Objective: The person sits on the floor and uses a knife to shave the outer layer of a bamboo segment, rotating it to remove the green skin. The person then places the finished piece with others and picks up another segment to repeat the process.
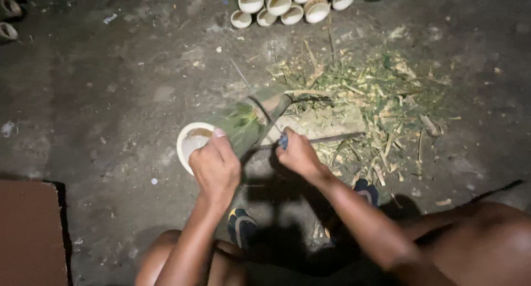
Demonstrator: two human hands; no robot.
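Your left hand (214, 167) is clamped on the near cut end of a green bamboo section (238, 128), thumb over the rim, fingers wrapped round it. The bamboo lies tilted at centre frame, pale open end toward 8 o'clock, far end toward 1 o'clock, propped on a wood block (326, 123). Your right hand (298, 153) is closed tight on the handle of a long blade (326, 138); the blade runs out toward 3 o'clock, just beside the bamboo. Green shavings and splinters (381, 103) are piled on the floor (110, 98) at 2 o'clock of the hands. Stack of cut bamboo tubes (293, 4) at 12 o'clock, well apart. Sandalled feet (241, 225) at 6 o'clock. Brown board (30, 231) at 8 o'clock, frame corner.
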